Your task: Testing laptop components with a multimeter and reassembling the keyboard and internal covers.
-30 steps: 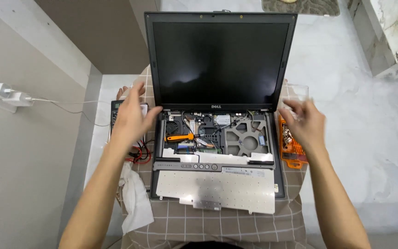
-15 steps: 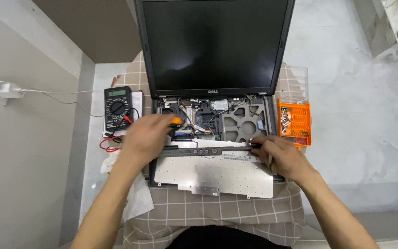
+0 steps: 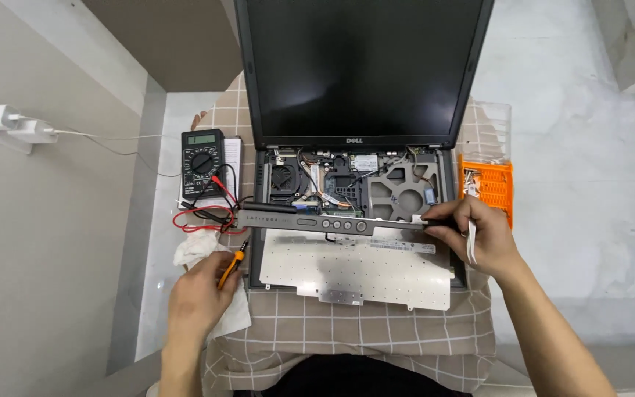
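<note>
An orange screwdriver [image 3: 231, 269] was gripped in the closed left hand [image 3: 201, 298] beside a white cloth [image 3: 198, 250]. The right end of a long dark trim strip [image 3: 325, 223], lying across the opened laptop [image 3: 354, 176], was pinched by the right hand [image 3: 479, 235]; a multimeter [image 3: 203, 162] was seen farther left.

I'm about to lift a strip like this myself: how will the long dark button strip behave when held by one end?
Held only at its end by the right hand, the button strip is long and thin, so it probably flexes, feels light, and might snap if twisted.
</note>
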